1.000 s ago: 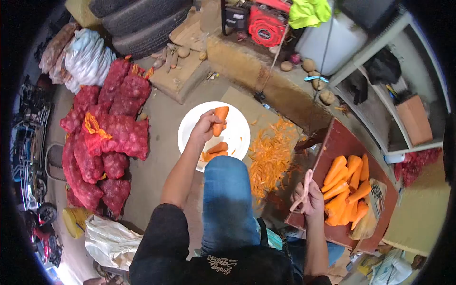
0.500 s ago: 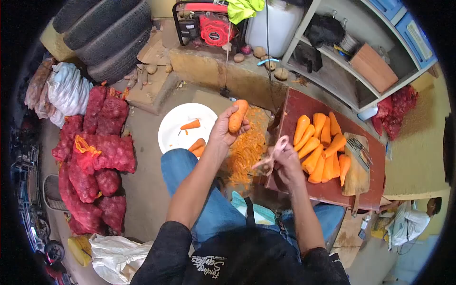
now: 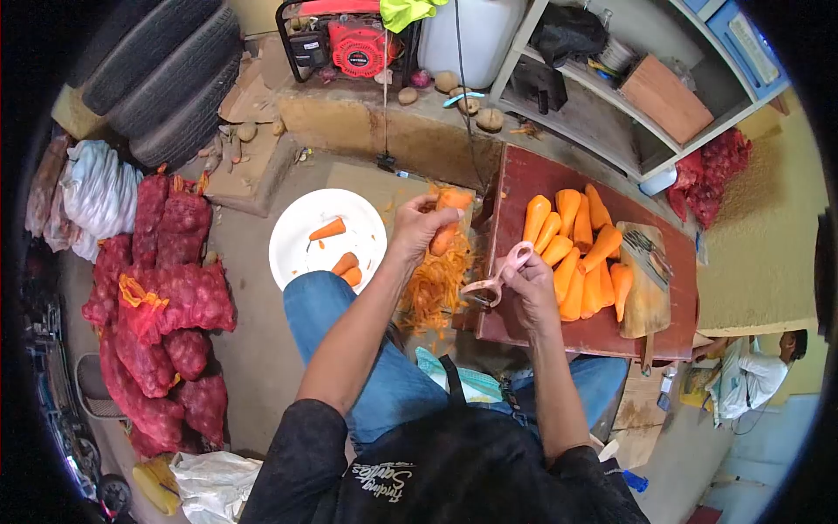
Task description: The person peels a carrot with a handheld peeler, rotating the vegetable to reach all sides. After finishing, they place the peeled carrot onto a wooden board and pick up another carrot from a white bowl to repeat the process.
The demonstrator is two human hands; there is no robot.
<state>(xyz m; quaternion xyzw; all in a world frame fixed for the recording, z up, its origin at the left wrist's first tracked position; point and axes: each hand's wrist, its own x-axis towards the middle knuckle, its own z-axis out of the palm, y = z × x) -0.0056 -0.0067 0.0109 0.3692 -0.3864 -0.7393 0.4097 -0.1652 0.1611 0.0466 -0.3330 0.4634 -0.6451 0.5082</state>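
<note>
My left hand (image 3: 421,229) is closed round an unpeeled-looking carrot (image 3: 453,199), held above a heap of orange peelings (image 3: 434,293) on the floor. In my right hand (image 3: 531,286) is a pink peeler (image 3: 515,259), its blade end pointing left, apart from the carrot. Several bright orange carrots (image 3: 572,301) lie piled on the red table (image 3: 515,188) at the right. Beside them rests a wooden board (image 3: 648,313) with a few metal utensils (image 3: 648,253) on it. Left of the peelings, a white basin (image 3: 288,231) contains a few carrot pieces (image 3: 327,230).
Red net sacks (image 3: 188,297) are stacked at the left, below tyres (image 3: 175,79). A red generator (image 3: 358,51) and white container (image 3: 454,44) stand at the back, near a grey shelf (image 3: 515,65). Another person (image 3: 759,375) is at the far right.
The view has shifted, so most things appear further left. My left hand has turned the carrot in its grip. My right hand still has the peeler, now tilted differently.
</note>
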